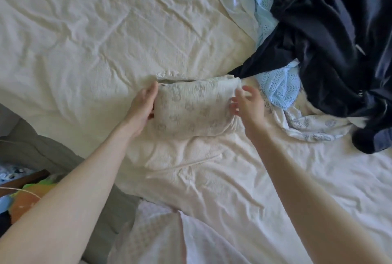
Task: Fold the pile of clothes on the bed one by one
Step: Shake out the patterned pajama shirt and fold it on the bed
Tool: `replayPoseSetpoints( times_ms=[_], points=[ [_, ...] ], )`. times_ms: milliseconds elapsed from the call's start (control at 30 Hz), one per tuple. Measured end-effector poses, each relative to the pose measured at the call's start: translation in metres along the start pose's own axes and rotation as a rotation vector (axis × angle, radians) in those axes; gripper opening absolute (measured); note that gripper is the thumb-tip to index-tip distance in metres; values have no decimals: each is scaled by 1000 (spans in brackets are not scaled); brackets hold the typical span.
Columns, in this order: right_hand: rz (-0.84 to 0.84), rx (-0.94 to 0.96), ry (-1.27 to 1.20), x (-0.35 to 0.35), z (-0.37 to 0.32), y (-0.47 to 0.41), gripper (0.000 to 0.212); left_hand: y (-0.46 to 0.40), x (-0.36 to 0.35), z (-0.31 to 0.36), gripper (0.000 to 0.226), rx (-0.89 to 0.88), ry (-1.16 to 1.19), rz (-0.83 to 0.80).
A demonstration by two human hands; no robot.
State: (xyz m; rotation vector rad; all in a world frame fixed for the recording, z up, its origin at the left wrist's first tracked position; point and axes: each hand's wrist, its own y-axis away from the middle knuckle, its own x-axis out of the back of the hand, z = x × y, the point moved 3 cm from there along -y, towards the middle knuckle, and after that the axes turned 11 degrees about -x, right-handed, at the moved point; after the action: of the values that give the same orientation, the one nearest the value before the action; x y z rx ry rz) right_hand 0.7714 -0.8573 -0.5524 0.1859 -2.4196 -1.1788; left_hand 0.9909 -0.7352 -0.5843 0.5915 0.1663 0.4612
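A cream garment with a faint grey print (192,107) lies folded into a small rectangle on the bed (84,41). My left hand (142,107) presses flat against its left edge, fingers straight. At the garment's right edge my right hand (247,104) hovers with fingers spread and loosely bent, holding nothing. The unfolded pile (318,30) sits at the upper right: a dark navy garment on top, a light blue eyelet piece (280,87) and white cloth under it.
A white printed cloth (314,125) lies just right of my right hand. The bed's left edge drops to a grey side (31,147), with coloured items (27,195) on the floor at the lower left. A pale pink patterned fabric (152,232) lies at the bottom.
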Motion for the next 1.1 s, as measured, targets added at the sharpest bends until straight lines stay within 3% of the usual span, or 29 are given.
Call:
replayPoseSetpoints(
  times_ms=[67,133,200,267,333,433,500,633,700,767,867,1100],
  points=[
    [104,404,530,-17,6,8,42,7,-8,-16,65,-22,-102,22],
    [139,698,868,-30,21,18,46,16,-14,-31,59,-70,-207,65],
    [108,706,1035,-38,40,14,50,20,-17,-40,45,-115,-328,131],
    [84,589,1126,-39,55,1,53,14,-18,-41,35,-157,-464,194],
    [53,477,1170,-38,62,-15,53,1,-21,-41,39,-148,-589,211],
    [0,423,1106,-40,55,-34,46,-21,-23,-43,47,2,-657,228],
    [15,459,932,-38,45,-39,39,-27,-22,-42,51,48,-609,239],
    [134,459,546,-18,36,-45,30,-17,-11,-48,65,124,-306,240],
    [181,288,476,-6,38,-54,48,-13,-5,-52,68,211,-117,151],
    [109,-10,330,1,40,-65,60,-14,2,-52,63,285,1,78],
    [-136,-322,96,6,37,-74,39,-17,3,-49,58,334,36,58],
    [-287,-500,-54,19,37,-59,19,-1,-8,-33,30,332,23,172]
  ],
)
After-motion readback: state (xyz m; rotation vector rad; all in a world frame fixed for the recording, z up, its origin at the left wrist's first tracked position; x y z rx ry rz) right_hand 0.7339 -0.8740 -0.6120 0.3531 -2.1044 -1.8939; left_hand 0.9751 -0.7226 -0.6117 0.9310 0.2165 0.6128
